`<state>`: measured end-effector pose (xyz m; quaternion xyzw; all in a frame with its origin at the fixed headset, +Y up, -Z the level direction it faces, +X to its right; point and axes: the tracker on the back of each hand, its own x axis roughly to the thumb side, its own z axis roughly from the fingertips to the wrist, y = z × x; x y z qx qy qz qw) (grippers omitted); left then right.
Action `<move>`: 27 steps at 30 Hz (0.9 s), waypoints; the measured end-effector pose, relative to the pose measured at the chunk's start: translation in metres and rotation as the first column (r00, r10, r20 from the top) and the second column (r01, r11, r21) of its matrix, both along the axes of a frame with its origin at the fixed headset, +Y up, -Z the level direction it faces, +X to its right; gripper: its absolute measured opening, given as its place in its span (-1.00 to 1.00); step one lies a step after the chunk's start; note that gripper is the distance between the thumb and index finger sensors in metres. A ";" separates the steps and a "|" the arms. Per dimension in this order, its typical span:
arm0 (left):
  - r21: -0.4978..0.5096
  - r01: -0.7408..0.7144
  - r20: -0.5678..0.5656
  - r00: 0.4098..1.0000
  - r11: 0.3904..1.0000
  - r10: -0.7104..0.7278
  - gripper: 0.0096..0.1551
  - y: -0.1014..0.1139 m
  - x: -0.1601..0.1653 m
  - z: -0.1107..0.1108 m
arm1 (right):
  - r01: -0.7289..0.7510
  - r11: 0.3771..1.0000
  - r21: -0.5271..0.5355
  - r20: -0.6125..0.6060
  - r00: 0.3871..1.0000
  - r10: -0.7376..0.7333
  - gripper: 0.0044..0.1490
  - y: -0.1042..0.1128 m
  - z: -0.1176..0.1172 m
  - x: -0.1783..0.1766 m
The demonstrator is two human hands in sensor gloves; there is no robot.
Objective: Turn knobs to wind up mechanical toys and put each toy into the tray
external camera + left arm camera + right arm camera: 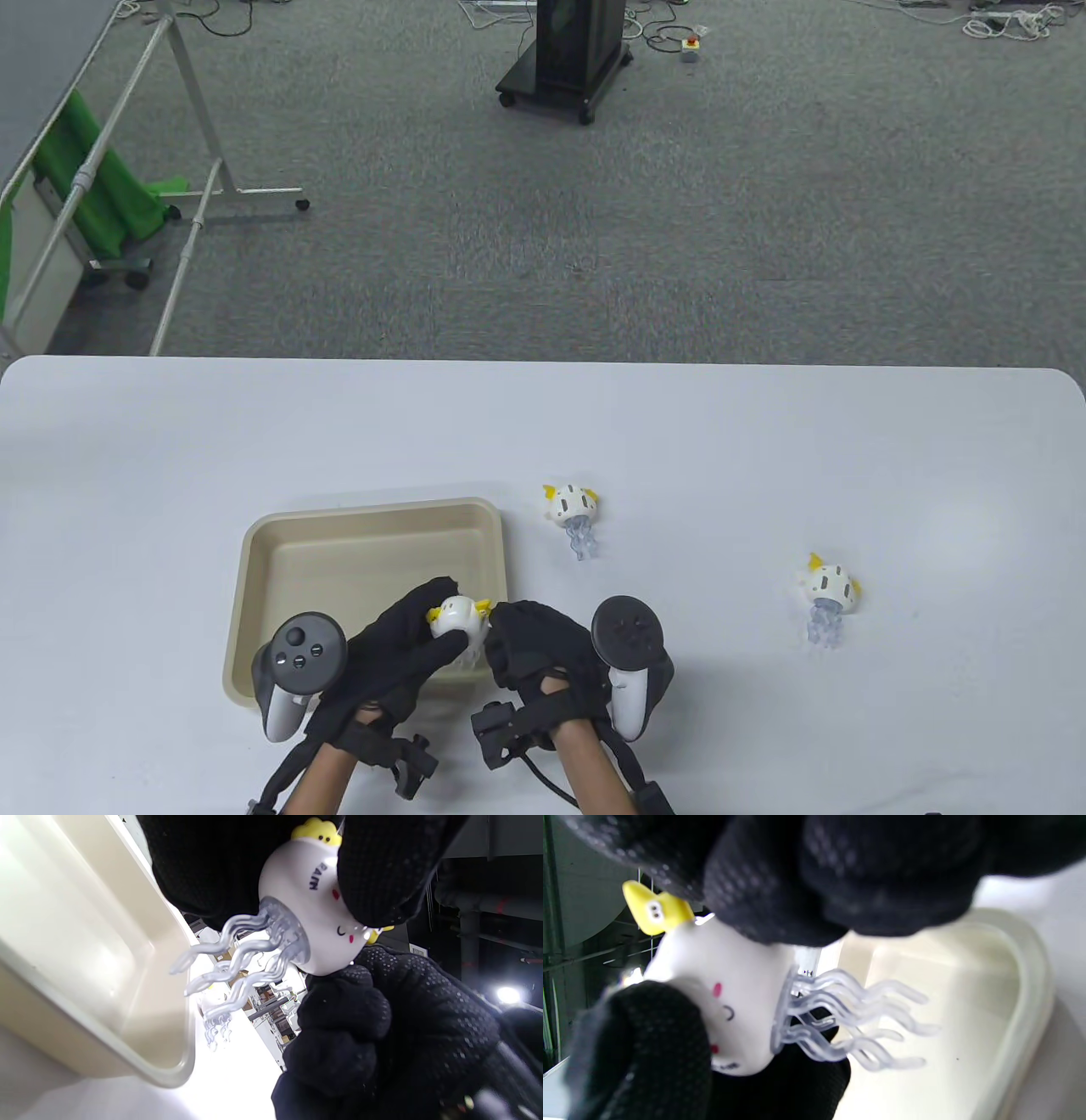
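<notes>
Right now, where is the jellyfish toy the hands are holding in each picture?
Table view: the held jellyfish toy sits low in the middle, between the left hand and right hand, over the tray's near right corner.
Left wrist view: upper middle, tentacles pointing left.
Right wrist view: left of middle, tentacles pointing right.
Shared landmark: the beige tray.

White table (170, 441), grey carpet (764, 212) (cables (1010, 21) along its far edge), black wheeled stand (567, 59)
</notes>
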<state>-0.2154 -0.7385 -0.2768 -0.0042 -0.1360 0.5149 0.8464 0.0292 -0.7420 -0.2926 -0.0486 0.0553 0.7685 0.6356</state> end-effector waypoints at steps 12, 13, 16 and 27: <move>-0.026 -0.082 -0.075 0.994 0.996 0.080 -0.13 -0.006 -0.014 -0.002 | -0.594 0.628 0.503 0.183 0.783 0.595 -0.22 0.042 0.022 -0.016; -0.026 -0.083 -0.075 0.994 0.996 0.081 -0.13 -0.005 -0.014 -0.002 | -0.639 0.564 0.523 0.209 0.738 0.642 -0.21 0.043 0.025 -0.022; -0.027 -0.080 -0.074 0.994 0.996 0.078 -0.13 -0.005 -0.014 -0.002 | -0.700 0.438 0.564 0.253 0.652 0.715 -0.23 0.043 0.031 -0.032; -0.040 -0.075 -0.056 0.996 0.996 0.072 -0.13 -0.006 -0.010 -0.001 | -0.778 0.243 0.579 0.362 0.512 0.779 -0.38 0.041 0.039 -0.044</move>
